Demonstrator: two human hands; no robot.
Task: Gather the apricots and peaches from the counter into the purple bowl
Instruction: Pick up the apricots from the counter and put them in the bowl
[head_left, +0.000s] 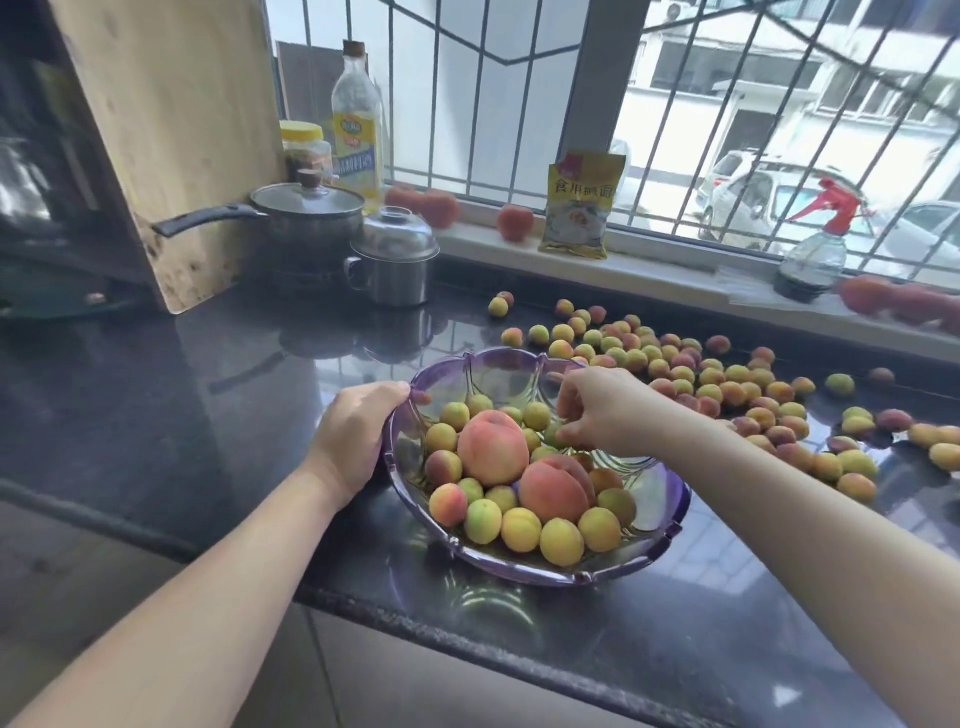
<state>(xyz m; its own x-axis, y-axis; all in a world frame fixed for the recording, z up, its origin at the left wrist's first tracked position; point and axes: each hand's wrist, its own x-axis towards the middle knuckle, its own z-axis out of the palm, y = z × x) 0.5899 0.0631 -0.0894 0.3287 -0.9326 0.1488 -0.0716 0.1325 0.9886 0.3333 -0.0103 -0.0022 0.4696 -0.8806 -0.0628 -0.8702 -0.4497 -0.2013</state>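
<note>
The purple glass bowl (660, 499) stands on the black counter near its front edge. It holds two peaches (492, 446) and several small yellow-orange apricots (519, 529). My left hand (358, 436) grips the bowl's left rim, thumb over the edge. Over the bowl's right side hovers my right hand (597, 410), fingers curled down and touching an apricot (554, 432) among the fruit; whether it still pinches it is hidden. Several loose apricots (727, 384) lie scattered on the counter to the right.
On the sill stand more peaches (514, 222), a yellow packet (582, 205), a red-topped spray bottle (815, 254) and an oil bottle (358, 124). At the back left are a lidded pot (306, 213), a steel mug (395, 260) and a wooden board (171, 130).
</note>
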